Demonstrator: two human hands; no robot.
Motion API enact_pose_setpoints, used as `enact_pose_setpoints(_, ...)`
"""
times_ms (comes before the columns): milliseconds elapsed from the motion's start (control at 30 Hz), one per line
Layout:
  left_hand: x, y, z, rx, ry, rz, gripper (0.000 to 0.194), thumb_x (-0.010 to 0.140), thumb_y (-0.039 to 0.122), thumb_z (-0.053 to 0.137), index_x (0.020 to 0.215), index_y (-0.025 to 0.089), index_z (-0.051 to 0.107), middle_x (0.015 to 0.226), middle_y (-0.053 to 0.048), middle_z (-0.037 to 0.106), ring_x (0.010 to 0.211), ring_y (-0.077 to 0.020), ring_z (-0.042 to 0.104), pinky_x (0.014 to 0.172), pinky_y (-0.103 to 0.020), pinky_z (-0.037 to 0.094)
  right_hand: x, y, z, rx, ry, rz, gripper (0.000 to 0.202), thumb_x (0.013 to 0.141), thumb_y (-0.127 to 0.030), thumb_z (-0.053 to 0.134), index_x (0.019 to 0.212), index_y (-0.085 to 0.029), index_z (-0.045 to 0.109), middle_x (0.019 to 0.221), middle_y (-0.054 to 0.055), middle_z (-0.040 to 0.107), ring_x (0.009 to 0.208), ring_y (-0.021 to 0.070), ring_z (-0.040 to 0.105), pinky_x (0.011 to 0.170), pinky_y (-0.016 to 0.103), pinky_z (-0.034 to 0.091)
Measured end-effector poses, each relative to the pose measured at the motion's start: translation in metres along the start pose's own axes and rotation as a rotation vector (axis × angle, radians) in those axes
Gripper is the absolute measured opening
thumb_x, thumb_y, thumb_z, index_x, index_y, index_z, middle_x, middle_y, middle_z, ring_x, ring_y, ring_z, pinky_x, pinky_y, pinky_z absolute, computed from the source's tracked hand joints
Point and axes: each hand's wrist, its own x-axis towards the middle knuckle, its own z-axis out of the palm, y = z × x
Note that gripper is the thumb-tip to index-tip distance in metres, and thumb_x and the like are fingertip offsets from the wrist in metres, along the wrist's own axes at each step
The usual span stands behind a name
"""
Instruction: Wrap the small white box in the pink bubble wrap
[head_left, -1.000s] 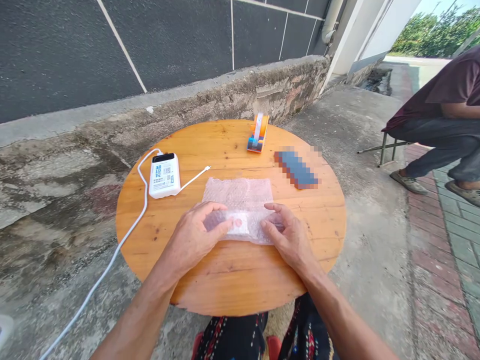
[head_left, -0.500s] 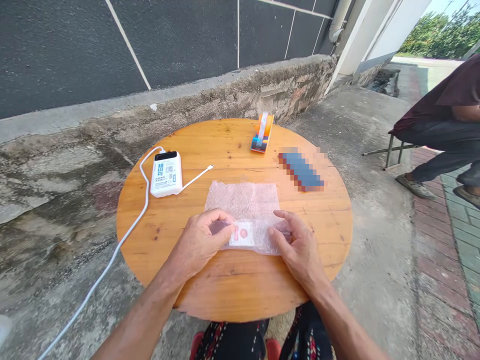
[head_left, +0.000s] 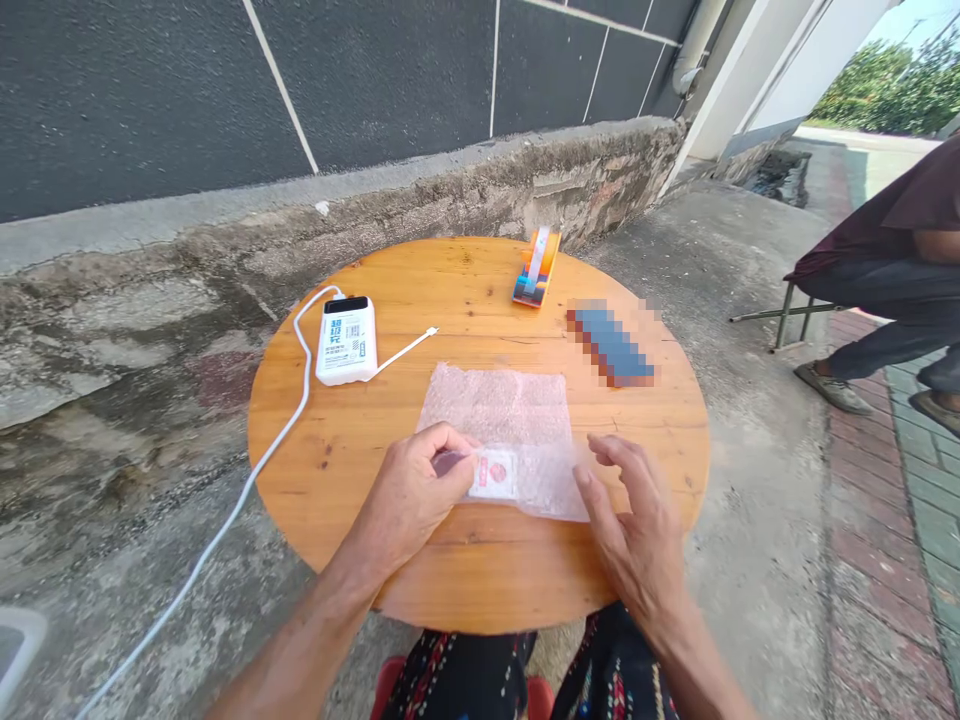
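Note:
A sheet of pinkish bubble wrap [head_left: 499, 405] lies on the round wooden table, its near part folded over a small flat white packet with red print [head_left: 495, 473]. My left hand [head_left: 424, 475] pinches the folded bubble wrap between thumb and forefinger, at the left side of the packet. My right hand [head_left: 630, 500] is just off the wrap's right end, thumb and fingers apart, with nothing in it. The packet shows through the clear layer; its exact kind I cannot make out.
On the round table [head_left: 337, 500], a white power bank [head_left: 346, 342] with cables stands at left. A tape dispenser [head_left: 537, 268] is at the back, and a blurred dark flat object [head_left: 611, 343] lies to the right. A seated person [head_left: 892, 270] is at far right.
My right hand has let go of the bubble wrap's right side and moved right, its fingers spreading. My left hand keeps its pinch. The view has shifted slightly.

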Motion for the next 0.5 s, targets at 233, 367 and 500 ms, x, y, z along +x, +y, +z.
enact_pose_setpoints(233, -0.003, 0.001, 0.000, -0.002, 0.018, 0.012, 0.010, 0.077, 0.024, 0.056, 0.070, 0.019, 0.063, 0.095, 0.000, 0.072, 0.086, -0.0173, 0.064, 0.076, -0.026, 0.046, -0.003, -0.046, -0.010, -0.022, -0.209, -0.480, 0.033, 0.085, -0.003, 0.051, 0.112, -0.020, 0.058, 0.110, 0.007, 0.066, 0.099, 0.0225, 0.057, 0.083, 0.040, 0.039)
enact_pose_setpoints(367, -0.002, -0.001, -0.001, 0.028, 0.027, 0.037, 0.012, 0.077, 0.025, 0.055, 0.071, 0.019, 0.063, 0.090, 0.000, 0.072, 0.083, -0.0173, 0.064, 0.075, -0.026, 0.046, 0.008, -0.042, 0.014, -0.027, -0.306, -0.516, 0.030, 0.090, -0.006, 0.044, 0.115, -0.016, 0.058, 0.115, 0.008, 0.065, 0.106, 0.0214, 0.055, 0.092, 0.041, 0.037)
enact_pose_setpoints(500, -0.001, -0.001, 0.000, 0.052, 0.016, 0.055, 0.012, 0.076, 0.024, 0.054, 0.072, 0.019, 0.064, 0.081, 0.001, 0.071, 0.076, -0.0162, 0.062, 0.070, -0.025, 0.045, 0.015, -0.038, 0.022, -0.051, -0.334, -0.534, 0.028, 0.093, -0.008, 0.041, 0.112, -0.016, 0.060, 0.115, 0.007, 0.066, 0.108, 0.0208, 0.054, 0.098, 0.042, 0.034)
